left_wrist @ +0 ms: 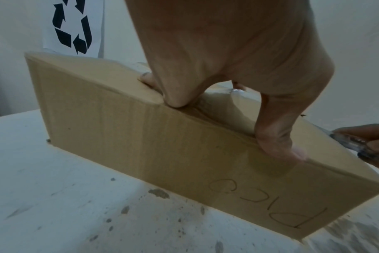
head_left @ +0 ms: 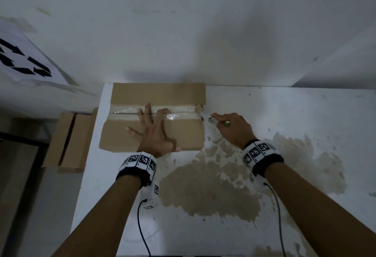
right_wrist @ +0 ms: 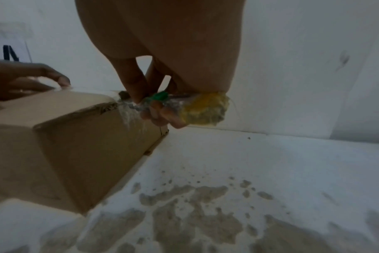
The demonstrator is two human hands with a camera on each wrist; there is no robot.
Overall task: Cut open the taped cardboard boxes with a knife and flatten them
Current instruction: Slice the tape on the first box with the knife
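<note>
The two forearms filled the near part of the head view, each wrist wrapped in a band of black-and-white markers (head_left: 140, 160) with a thin black cable (head_left: 142, 228) trailing toward the camera. Beyond them the cardboard box (head_left: 152, 134) sat at the far left corner of the white table (head_left: 284, 114), against the wall, its top flaps closed and joined by a strip of glossy clear tape (head_left: 177, 114) along the middle seam. The left hand (head_left: 151, 132) pressed down on the lid with fingers spread wide, fingertips on the tape and thumb at the near edge. The right hand (head_left: 232, 127) hovered just beside the box's right end, its fingers curled around a knife (head_left: 215, 121) with a clear handle. Only the left wrist view showed handwriting on the box's front wall (left_wrist: 270, 202) and the lid sagging under the thumb. Only the right wrist view showed the knife (right_wrist: 162, 102) in detail: a green slider, a yellowish wad at its rear, and shredded tape hanging down the box corner. A recycling sign (head_left: 22, 61) hung on the left, and flattened boxes (head_left: 69, 142) lay below the table's left edge. A large brownish patch (head_left: 213, 191) marked the tabletop.
</note>
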